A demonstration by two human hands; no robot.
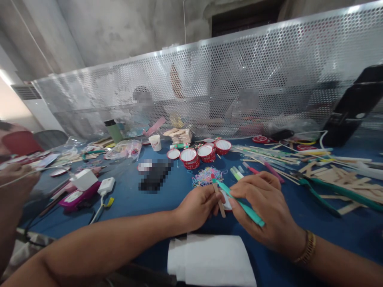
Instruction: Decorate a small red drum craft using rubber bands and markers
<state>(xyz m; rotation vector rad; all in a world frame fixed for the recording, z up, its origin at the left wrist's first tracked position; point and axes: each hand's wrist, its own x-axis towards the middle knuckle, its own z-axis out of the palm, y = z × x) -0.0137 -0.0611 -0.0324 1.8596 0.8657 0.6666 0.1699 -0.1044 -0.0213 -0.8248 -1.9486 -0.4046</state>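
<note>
My left hand [196, 207] pinches a wooden craft stick [222, 207] upright, its top end coloured red and green. A teal marker [250, 212] is gripped in my right hand [266, 205], with its tip at the coloured end of the stick. Behind my fingers, a white disc with a red rim [226, 200] is partly hidden. Just beyond lies a pile of small colourful rubber bands [208, 176]. Pink markers [273, 172] and a light green marker [233, 173] rest on the table past my right hand.
Red drum-like tins [189, 160] stand mid-table near a paper cup [155, 142]. Pliers with green handles [320, 195] lie by loose craft sticks [344, 179] at right. White folded cloth [212, 261] is close to me. Another person's hand [18, 187] is at left. A perforated metal screen [191, 87] rises behind.
</note>
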